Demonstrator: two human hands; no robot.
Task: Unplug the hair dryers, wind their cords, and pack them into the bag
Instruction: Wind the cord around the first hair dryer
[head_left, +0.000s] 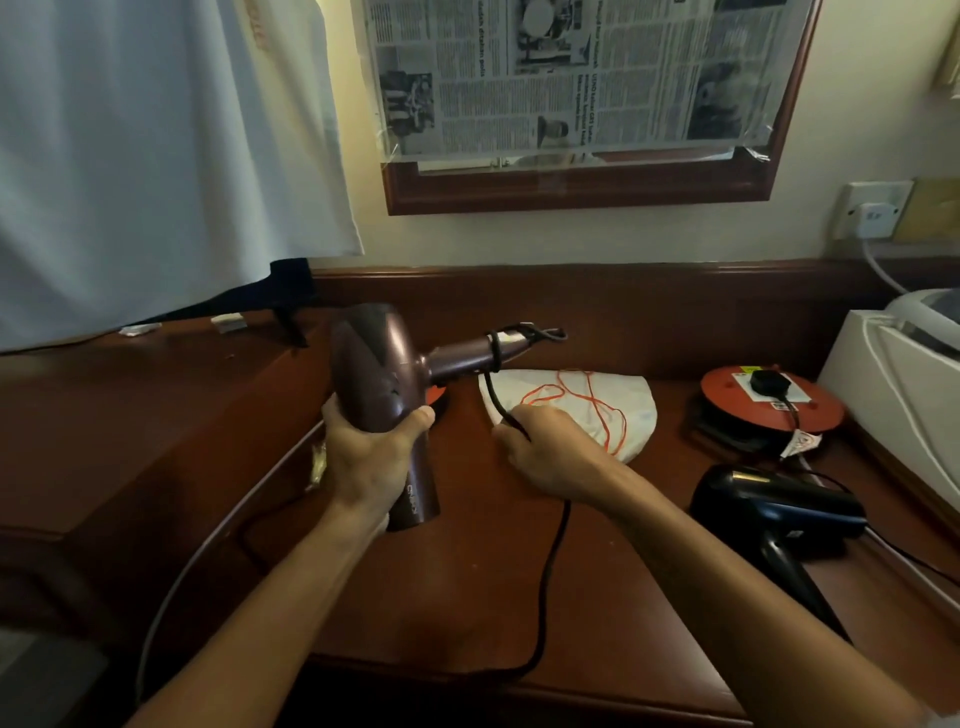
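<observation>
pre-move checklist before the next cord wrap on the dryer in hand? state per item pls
1. Left hand grips the maroon hair dryer by its barrel: ok.
2. Right hand pinches the dryer's black cord: ok.
3. First loop sits on the dryer's handle: ok.
4. Cord fully wound: not ok, slack trails over the desk edge.
5. Plug end free: cannot tell, out of view.
6. White drawstring bag with orange string lies flat on the brown wooden desk; opening ready: cannot tell.
</observation>
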